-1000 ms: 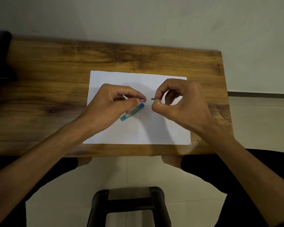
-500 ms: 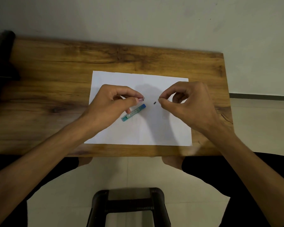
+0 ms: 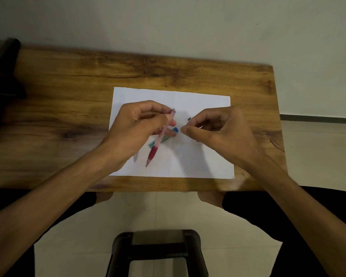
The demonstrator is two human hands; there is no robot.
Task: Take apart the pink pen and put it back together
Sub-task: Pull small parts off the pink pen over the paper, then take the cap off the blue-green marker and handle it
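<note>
My left hand (image 3: 140, 124) grips the pink pen (image 3: 160, 139) over the white paper (image 3: 204, 156). The pen stands tilted, its dark red grip and tip pointing down toward me and its open rear end up by my thumb. A small dark piece (image 3: 189, 118) lies on the paper between my hands. My right hand (image 3: 218, 128) hovers just right of the pen with thumb and forefinger pinched together on something too small to make out.
A blue and teal case (image 3: 169, 135) lies on the paper under the pen. The paper sits on a wooden table (image 3: 68, 92). A dark object (image 3: 2, 76) stands at the table's left end. A black stool (image 3: 158, 252) is below, between my knees.
My left hand has turned the pen so its red grip and tip now swing down into sight. My right hand has let the small dark piece drop onto the paper and drawn closer.
</note>
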